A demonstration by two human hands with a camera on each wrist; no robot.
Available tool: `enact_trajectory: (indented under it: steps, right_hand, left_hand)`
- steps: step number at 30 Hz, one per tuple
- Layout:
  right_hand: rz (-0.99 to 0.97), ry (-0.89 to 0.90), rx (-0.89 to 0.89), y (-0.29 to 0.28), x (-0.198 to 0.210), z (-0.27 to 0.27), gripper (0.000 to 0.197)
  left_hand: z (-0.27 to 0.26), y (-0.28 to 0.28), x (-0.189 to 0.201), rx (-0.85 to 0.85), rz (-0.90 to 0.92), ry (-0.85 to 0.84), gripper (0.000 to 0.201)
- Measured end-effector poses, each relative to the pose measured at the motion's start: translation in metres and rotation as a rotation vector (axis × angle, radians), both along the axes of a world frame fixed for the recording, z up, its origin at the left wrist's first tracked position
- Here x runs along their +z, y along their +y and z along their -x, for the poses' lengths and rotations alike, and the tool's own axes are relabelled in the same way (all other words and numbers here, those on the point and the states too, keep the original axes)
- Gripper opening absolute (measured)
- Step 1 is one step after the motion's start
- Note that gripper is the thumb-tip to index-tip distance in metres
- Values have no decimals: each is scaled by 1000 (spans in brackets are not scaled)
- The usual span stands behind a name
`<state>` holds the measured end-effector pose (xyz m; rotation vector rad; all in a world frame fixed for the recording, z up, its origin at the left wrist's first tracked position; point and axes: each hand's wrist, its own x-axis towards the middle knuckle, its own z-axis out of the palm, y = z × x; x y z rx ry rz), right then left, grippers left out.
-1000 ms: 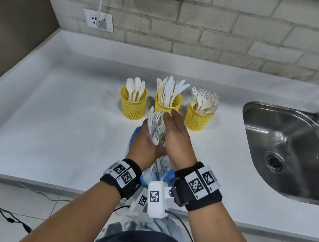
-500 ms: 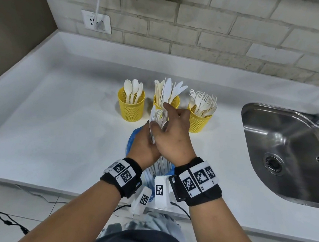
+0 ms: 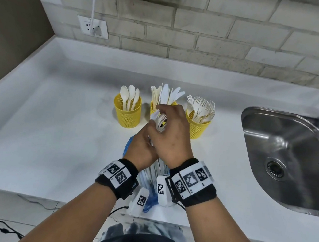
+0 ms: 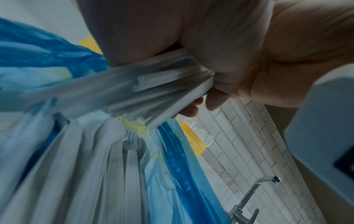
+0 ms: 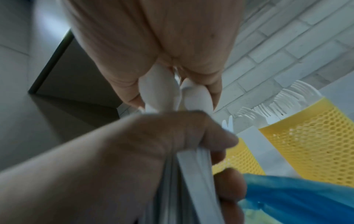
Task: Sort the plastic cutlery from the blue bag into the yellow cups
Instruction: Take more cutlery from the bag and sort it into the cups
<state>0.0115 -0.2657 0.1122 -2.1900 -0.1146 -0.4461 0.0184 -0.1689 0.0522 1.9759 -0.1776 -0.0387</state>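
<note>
Above the blue bag (image 3: pixel 126 149), our left hand (image 3: pixel 141 150) clenches a bundle of cutlery (image 4: pixel 153 84) by its handles while our right hand (image 3: pixel 173 134) pinches the tops before 3 yellow cups (image 3: pixel 127 115). We judge the pieces light, stiff and slick, best pulled 1 at a time by the head.

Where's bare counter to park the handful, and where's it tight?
Bare counter left of the spoon cup, and a strip between the fork cup and the sink. Crowded: the cup row's gaps and the blue bag under both hands.

Both hands (image 3: pixel 164 139) grip a cutlery bundle (image 3: pixel 159 121) before three yellow cups (image 3: pixel 127 115).
</note>
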Motion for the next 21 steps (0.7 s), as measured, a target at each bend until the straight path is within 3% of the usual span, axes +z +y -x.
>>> enact_trajectory:
  steps: [5, 8, 11, 13, 16, 17, 19, 21]
  right_hand:
    - [162, -87, -4, 14, -9, 4, 50]
    - [21, 16, 111, 8, -5, 3, 57]
    - [-215, 93, 108, -5, -2, 8, 59]
    - [-423, 144, 68, -14, -7, 14, 63]
    - [-653, 319, 109, -30, -26, 18, 79]
    - [-662, 380, 159, -34, -33, 19, 84]
    - [-585, 465, 285, -36, -40, 23, 92]
    - [-507, 485, 393, -31, -43, 24, 90]
  left_hand:
    - [3, -5, 8, 39, -19, -47, 73]
    - [5, -2, 3, 56, 5, 6, 46]
    - [2, 4, 6, 94, 216, 112, 20]
    - [-2, 10, 9, 133, 388, 161, 20]
    - [-5, 15, 23, 121, 668, 226, 41]
    - [-7, 16, 26, 106, 742, 248, 41]
    - [-6, 17, 33, 34, 781, 267, 19]
    - [-2, 14, 43, -44, 787, 278, 13]
